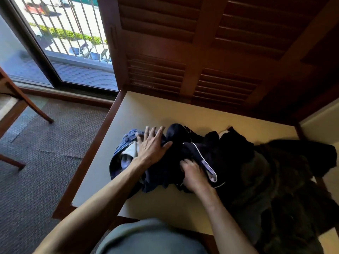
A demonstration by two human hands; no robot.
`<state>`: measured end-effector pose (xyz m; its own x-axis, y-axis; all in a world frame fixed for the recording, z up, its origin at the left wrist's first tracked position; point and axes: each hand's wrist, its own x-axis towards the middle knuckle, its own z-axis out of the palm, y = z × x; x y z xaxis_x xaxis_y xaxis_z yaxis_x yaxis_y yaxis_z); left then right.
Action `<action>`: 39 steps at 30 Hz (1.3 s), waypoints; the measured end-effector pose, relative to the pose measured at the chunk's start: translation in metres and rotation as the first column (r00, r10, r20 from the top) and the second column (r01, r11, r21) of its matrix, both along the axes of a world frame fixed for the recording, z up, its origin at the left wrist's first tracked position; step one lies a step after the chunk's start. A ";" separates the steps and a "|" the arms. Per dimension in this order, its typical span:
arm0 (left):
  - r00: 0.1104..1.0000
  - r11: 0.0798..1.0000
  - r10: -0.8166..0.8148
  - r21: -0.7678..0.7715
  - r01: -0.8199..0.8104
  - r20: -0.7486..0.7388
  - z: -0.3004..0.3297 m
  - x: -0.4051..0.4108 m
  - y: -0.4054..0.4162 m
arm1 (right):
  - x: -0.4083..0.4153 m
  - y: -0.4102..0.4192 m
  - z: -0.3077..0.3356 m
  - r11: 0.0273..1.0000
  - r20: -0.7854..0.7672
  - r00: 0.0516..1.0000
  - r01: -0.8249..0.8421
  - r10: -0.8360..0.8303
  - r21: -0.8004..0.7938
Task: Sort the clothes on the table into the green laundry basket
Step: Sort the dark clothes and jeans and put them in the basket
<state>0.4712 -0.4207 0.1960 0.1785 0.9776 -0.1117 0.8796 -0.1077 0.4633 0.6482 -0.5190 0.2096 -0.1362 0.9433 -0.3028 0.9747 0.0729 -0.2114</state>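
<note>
A heap of clothes lies on the cream table point(146, 109). At its left end is a blue denim piece point(126, 142). Over it my left hand point(151, 145) lies flat with fingers spread, pressing on the denim and the edge of a dark navy garment with white piping point(200, 149). My right hand point(192, 174) has its fingers curled into the folds of that navy garment, near the piped hem. More dark clothes point(275, 180) trail off to the right. No green laundry basket is in view.
Brown louvered shutters point(211, 52) stand right behind the table. The table's wooden rim point(91, 153) runs along its left side, with patterned carpet point(36, 162) beyond. A wooden chair point(16, 110) stands at far left near a glass balcony door point(73, 43).
</note>
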 end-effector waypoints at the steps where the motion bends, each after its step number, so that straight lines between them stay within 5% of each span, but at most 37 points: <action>1: 0.998 0.997 -0.042 0.061 0.040 0.039 0.006 0.010 -0.004 | 0.002 -0.003 -0.006 1.000 -0.024 1.000 0.010 -0.010 -0.001; 3: 0.983 0.983 -0.164 0.090 0.157 0.077 0.019 0.033 -0.009 | 0.006 -0.007 -0.009 1.000 -0.047 0.999 -0.015 0.016 0.018; 6: 0.956 0.945 -0.292 -0.143 0.295 0.036 0.020 0.068 -0.005 | 0.017 -0.013 -0.004 0.996 -0.140 0.990 -0.001 0.013 0.085; 10: 0.958 0.938 -0.279 -0.232 0.256 -0.070 -0.006 0.086 -0.002 | 0.032 -0.053 -0.001 0.856 -0.477 0.870 0.335 -0.122 0.393; 12: 0.967 0.950 -0.251 -0.205 0.236 -0.048 -0.013 0.087 -0.002 | 0.038 -0.078 -0.006 0.656 -0.705 0.646 0.672 -0.293 0.342; 14: 0.977 0.958 -0.213 -0.194 0.211 0.009 -0.010 0.089 -0.002 | 0.039 -0.089 -0.013 0.447 -0.790 0.233 0.893 -0.567 -0.057; 17: 0.984 0.963 -0.141 -0.217 0.162 0.111 -0.004 0.096 -0.003 | 0.043 -0.080 -0.029 0.182 -0.525 -0.339 0.680 -0.781 -0.711; 19: 0.983 0.954 -0.089 -0.270 0.130 0.161 -0.004 0.099 -0.004 | 0.048 -0.063 -0.027 0.132 -0.401 -0.503 0.487 -0.766 -0.863; 22: 0.898 0.862 0.091 -0.485 0.145 0.430 0.000 0.106 -0.004 | 0.051 -0.024 0.005 0.129 -0.441 -0.585 0.497 -0.681 -0.858; 25: 0.579 0.699 0.473 -0.683 0.212 0.664 0.022 0.107 -0.001 | 0.056 0.004 0.031 0.244 -0.691 -0.389 0.737 -0.609 -0.630; 28: 0.443 0.630 0.577 -0.720 0.292 0.686 0.031 0.109 0.008 | 0.067 0.022 0.043 0.492 -0.788 0.256 0.868 -0.560 -0.068; 30: 0.547 0.655 0.520 -0.717 0.238 0.656 0.030 0.116 0.011 | 0.067 0.031 0.041 0.598 -0.538 0.626 0.759 -0.565 0.257; 32: 0.756 0.701 0.359 -0.693 0.168 0.548 0.029 0.125 0.015 | 0.059 0.035 0.024 0.727 -0.214 0.809 0.587 -0.548 0.356; 34: 0.926 0.729 0.136 -0.669 0.147 0.351 0.034 0.124 0.016 | 0.045 0.028 -0.008 0.866 0.016 0.906 0.400 -0.424 0.300; 37: 0.960 0.773 0.052 -0.619 0.136 0.276 0.031 0.102 0.024 | 0.044 0.012 -0.047 0.936 0.110 0.938 0.310 -0.330 0.168; 39: 0.976 0.881 -0.033 -0.454 0.131 0.217 0.040 0.089 0.027 | 0.041 -0.002 -0.056 0.951 0.094 0.955 0.265 -0.281 0.159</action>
